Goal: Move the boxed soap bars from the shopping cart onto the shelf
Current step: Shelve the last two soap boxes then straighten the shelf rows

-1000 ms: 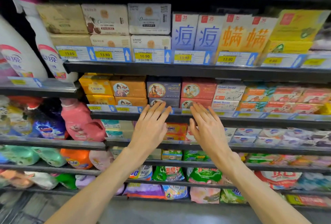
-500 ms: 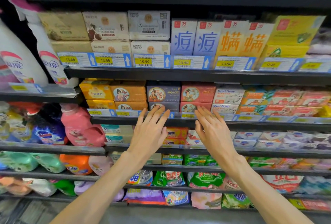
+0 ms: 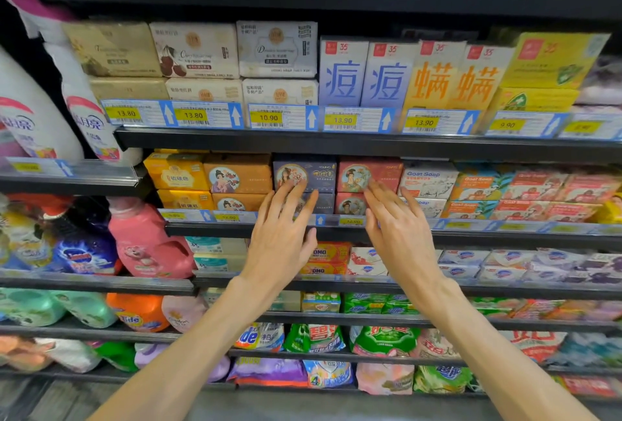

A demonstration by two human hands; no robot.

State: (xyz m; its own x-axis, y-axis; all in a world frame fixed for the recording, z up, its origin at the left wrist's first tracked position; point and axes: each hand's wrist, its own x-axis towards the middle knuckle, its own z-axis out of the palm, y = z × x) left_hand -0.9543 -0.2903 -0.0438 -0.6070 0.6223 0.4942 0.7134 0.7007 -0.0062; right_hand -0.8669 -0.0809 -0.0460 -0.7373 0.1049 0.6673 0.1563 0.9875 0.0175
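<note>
At far left, two white detergent bottles (image 3: 40, 107) are standing on a side shelf, with a pink detergent jug (image 3: 148, 242) sitting one level lower. On the middle shelf (image 3: 215, 229), yellow soap boxes (image 3: 176, 175) are lying stacked in two tiers, and orange boxed soap bars (image 3: 240, 175) printed with a figure are lying just beside them. The left hand (image 3: 282, 235) is reaching forward with straight, slightly spread fingers, holding nothing; its fingertips (image 3: 298, 186) are overlapping the front of the dark blue boxed soap bars (image 3: 321, 173), though contact cannot be confirmed. Price tags (image 3: 350, 220) are running along the shelf edge between the two hands. The right hand (image 3: 399, 235) is likewise lying wide and flat, fingers extended, holding nothing, with its fingertips (image 3: 370, 185) overlapping the red boxed soap bars (image 3: 383, 174). Both blue and red stacks are sitting two high on the middle shelf, side by side. Further right, Goat Soap boxes (image 3: 427, 181) are occupying the same shelf. The shopping cart is lying outside the view.
</note>
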